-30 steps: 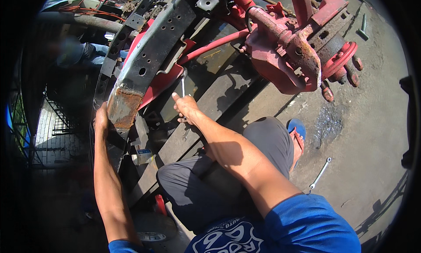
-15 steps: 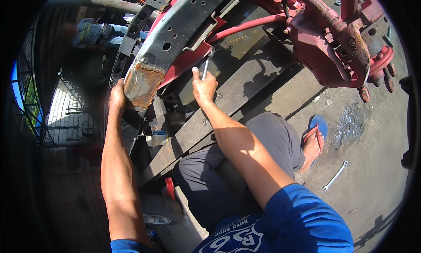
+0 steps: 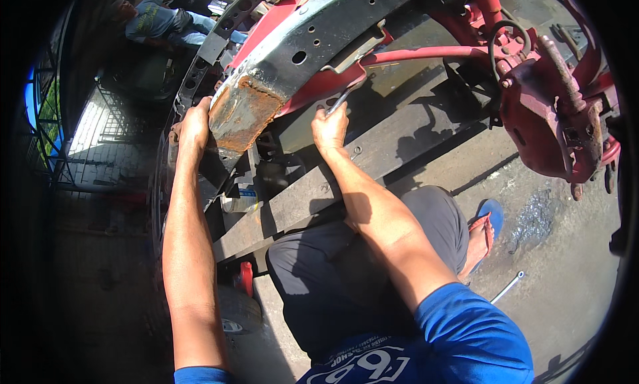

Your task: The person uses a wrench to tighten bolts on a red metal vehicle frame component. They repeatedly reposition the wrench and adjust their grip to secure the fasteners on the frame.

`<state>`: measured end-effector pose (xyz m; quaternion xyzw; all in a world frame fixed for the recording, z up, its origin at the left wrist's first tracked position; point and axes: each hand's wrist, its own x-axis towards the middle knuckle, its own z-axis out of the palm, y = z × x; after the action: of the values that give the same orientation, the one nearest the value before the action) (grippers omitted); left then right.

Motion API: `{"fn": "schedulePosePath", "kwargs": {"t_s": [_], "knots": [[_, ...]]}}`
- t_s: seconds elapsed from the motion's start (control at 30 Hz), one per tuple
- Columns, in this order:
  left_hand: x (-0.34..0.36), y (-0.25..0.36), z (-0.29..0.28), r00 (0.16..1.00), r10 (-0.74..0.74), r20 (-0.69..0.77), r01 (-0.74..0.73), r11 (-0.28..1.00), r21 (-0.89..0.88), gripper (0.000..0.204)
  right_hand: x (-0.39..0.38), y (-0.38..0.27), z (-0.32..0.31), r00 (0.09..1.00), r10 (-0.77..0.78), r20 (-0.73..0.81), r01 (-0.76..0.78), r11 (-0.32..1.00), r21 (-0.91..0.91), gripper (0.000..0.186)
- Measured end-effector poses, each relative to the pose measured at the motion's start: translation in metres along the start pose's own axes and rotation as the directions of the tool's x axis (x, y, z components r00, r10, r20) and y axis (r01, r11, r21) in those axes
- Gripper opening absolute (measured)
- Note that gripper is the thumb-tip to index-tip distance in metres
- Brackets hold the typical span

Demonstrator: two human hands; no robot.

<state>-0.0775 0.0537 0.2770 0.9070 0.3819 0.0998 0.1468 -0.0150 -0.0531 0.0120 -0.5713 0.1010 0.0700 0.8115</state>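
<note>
My right hand (image 3: 330,129) is closed around the handle of a metal wrench (image 3: 339,100). The wrench's far end reaches the lower edge of a red painted part (image 3: 318,88) under a black vehicle frame rail (image 3: 287,71); exactly what its head sits on is too small to make out. At the rail's near end is a rusty bare-metal patch (image 3: 245,112). My left hand (image 3: 194,126) grips the rail's left edge beside that patch, its fingers partly hidden behind the metal.
Wooden planks (image 3: 393,144) run diagonally below my hands. Red axle parts (image 3: 542,121) stand at right. A second wrench (image 3: 508,286) lies on the concrete near my sandalled foot (image 3: 480,241). A jar (image 3: 241,199) and wheel (image 3: 238,311) are lower left. Another person (image 3: 156,21) is far left.
The wrench has tilted over to the right in my right hand. My view has shifted, so the rail and axle parts appear farther right. My left hand keeps its hold on the rail.
</note>
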Motion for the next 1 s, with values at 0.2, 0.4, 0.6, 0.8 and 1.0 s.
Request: {"fn": "schedulePosePath", "kwargs": {"t_s": [0.2, 0.4, 0.6, 0.8, 1.0], "knots": [[-0.011, 0.012, -0.005, 0.999, -0.02, 0.028, 0.014, 0.979, 0.202, 0.071, 0.0, -0.023, -0.084, 0.94, 0.07, 0.334, 0.01, 0.973, -0.232, 0.029], [-0.013, 0.008, 0.002, 0.993, 0.051, -0.102, -0.044, 0.997, 0.07, 0.067, 0.048, -0.038, -0.138, 0.742, 0.245, 0.624, -0.064, 0.952, -0.299, 0.026], [0.011, -0.012, -0.001, 0.997, 0.058, -0.055, -0.055, 0.997, 0.061, 0.07, 0.014, -0.007, -0.09, 0.933, 0.006, 0.359, 0.042, 0.991, -0.127, 0.017], [0.052, -0.047, -0.006, 0.999, 0.005, 0.047, -0.005, 1.0, 0.008, 0.077, -0.006, -0.01, -0.059, 0.913, 0.252, 0.32, -0.344, 0.898, 0.274, 0.019], [0.078, -0.072, -0.012, 0.998, -0.069, 0.001, 0.069, 0.996, 0.054, 0.08, -0.016, -0.029, -0.063, 0.971, 0.199, 0.129, -0.214, 0.97, 0.114, 0.047]]}}
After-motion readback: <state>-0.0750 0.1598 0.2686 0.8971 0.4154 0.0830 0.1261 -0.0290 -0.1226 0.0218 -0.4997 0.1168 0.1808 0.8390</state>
